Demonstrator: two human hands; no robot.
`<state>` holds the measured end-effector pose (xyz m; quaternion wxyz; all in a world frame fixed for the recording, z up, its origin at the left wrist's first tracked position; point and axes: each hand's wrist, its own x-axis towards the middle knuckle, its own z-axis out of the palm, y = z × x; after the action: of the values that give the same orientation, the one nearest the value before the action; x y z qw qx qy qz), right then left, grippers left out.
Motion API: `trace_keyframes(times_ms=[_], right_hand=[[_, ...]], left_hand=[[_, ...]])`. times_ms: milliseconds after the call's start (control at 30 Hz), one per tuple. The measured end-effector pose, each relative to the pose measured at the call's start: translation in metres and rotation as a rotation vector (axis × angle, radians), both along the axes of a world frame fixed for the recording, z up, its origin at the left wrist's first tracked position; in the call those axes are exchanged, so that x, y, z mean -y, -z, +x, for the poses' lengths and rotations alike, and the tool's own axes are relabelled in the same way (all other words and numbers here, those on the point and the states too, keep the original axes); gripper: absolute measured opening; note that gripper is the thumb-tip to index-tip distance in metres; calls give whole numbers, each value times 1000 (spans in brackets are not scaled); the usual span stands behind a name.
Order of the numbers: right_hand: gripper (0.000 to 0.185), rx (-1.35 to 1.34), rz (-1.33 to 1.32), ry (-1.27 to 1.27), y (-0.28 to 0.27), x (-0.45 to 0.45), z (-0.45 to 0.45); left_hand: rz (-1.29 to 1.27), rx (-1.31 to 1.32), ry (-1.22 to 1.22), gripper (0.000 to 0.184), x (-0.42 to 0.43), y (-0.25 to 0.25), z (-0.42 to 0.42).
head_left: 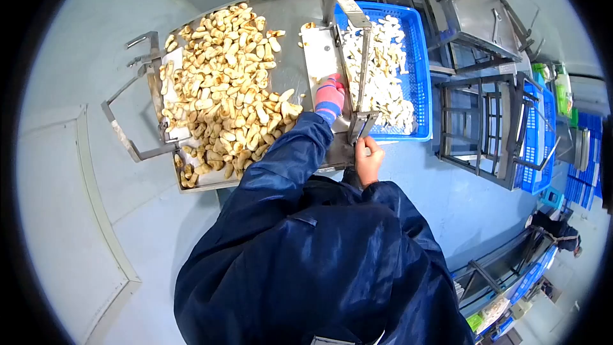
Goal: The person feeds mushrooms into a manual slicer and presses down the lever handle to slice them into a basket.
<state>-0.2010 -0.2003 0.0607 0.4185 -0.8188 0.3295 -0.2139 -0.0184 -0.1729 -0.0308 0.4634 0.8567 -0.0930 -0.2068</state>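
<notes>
My left hand (330,94), in a pink and purple striped glove, is over a white board (320,54) beside an upright metal frame (364,70). Its fingers look closed, and what they hold is hidden. My bare right hand (368,161) is curled around the near end of a metal handle (361,129) on that frame. Left of the board, a heap of elongated yellow-brown pieces (230,83) covers much of a metal tray table (294,9); their kind is unclear. On the right, small whitish cut pieces (380,76) lie in a blue plastic basket (421,57).
Bent metal bars (128,115) stick out from the table's left side. Metal stands (479,128) and a steel table (476,9) are at the right, with stacked blue baskets (582,166) beyond. Another person (557,230) is at the far lower right.
</notes>
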Motion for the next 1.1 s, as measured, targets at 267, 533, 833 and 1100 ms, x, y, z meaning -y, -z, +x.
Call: trace_keyframes(times_ms=[267, 533, 833, 1100], right_hand=[[21, 77, 93, -22, 2, 2, -1], [19, 63, 88, -17, -5, 2, 1], [18, 73, 111, 2, -17, 0, 4], [21, 17, 139, 18, -42, 3, 15]], left_hand=[[-412, -107, -181, 27, 25, -28, 6], [862, 564, 209, 36, -133, -53, 99], [37, 253, 946, 31, -77, -11, 83], [96, -267, 177, 34, -6, -26, 54]])
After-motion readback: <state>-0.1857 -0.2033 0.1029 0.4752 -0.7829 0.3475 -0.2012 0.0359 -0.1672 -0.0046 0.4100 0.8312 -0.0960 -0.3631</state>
